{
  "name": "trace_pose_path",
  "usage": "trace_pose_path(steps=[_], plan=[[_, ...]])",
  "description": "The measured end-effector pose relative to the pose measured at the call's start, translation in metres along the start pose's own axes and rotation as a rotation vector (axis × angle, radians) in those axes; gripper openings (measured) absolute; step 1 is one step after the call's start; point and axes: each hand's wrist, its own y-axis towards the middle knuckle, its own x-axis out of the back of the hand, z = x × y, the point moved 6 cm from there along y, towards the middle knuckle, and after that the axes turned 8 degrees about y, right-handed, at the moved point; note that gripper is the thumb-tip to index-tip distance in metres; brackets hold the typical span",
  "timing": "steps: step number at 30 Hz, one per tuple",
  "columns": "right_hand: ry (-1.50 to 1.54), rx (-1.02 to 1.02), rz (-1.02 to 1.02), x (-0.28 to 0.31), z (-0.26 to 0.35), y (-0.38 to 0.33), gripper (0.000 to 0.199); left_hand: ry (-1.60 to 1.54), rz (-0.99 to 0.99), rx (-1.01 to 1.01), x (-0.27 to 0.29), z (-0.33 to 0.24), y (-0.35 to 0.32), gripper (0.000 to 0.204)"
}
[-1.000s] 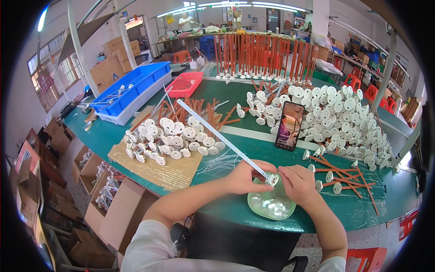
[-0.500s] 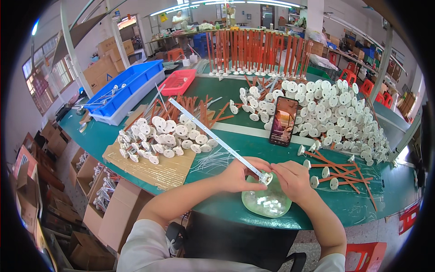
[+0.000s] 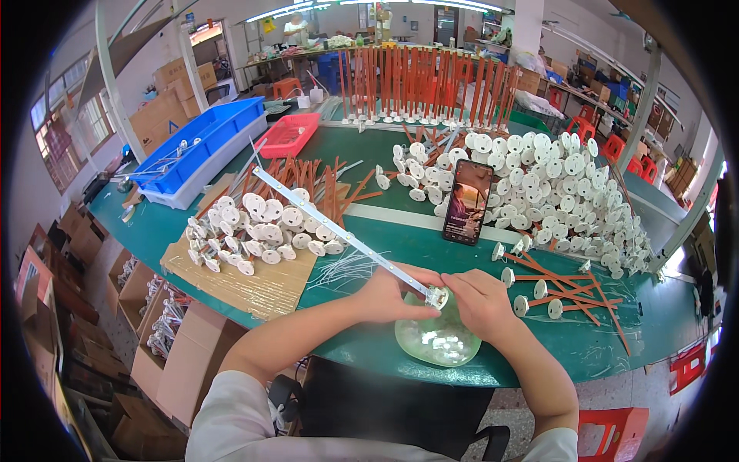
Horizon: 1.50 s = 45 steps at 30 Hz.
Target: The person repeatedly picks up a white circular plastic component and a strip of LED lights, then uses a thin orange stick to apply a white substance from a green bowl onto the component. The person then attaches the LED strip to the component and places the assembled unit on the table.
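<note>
My left hand (image 3: 386, 299) is closed on a thin white LED strip light (image 3: 339, 231) near its lower end. The strip slants up and away to the left, with small dots along its face. At its near end a round white cap (image 3: 438, 298) sits between my hands, its inner side showing. My right hand (image 3: 479, 304) is closed with the fingertips pressed together at the cap's far edge; whatever they grip is hidden. Below both hands stands a pale green translucent bowl (image 3: 439, 350) with small shiny pieces in it.
White-capped strips (image 3: 262, 223) lie piled on cardboard (image 3: 269, 289) at left, beside loose white wires (image 3: 346, 266). A larger pile (image 3: 554, 185) fills the right, behind a propped phone (image 3: 468, 202). Brown strips (image 3: 566, 281) lie right. Blue (image 3: 204, 150) and red trays (image 3: 289, 135) stand farther back.
The whole view has shifted slightly, so things sit a little farther left. Both hands stay together at the cap, still gripping, with only small finger movement.
</note>
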Motion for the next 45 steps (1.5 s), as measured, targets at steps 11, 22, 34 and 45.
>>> trace_pose_path(steps=[11, 22, 34, 45], plan=[[0.122, -0.276, -0.013, 0.0, -0.016, -0.007, 0.013, 0.401, 0.018, -0.166, 0.002, -0.016, 0.007, 0.04], [0.112, -0.395, 0.044, -0.002, -0.028, -0.025, 0.01, 0.467, -0.083, -0.109, -0.009, -0.017, 0.009, 0.042], [0.363, -0.573, -0.125, -0.004, -0.033, -0.02, 0.011, 0.466, -0.043, -0.236, 0.0, -0.031, 0.01, 0.04], [0.411, -0.659, -0.114, -0.011, -0.031, -0.021, 0.008, 0.412, -0.145, -0.273, 0.004, -0.024, -0.002, 0.043]])
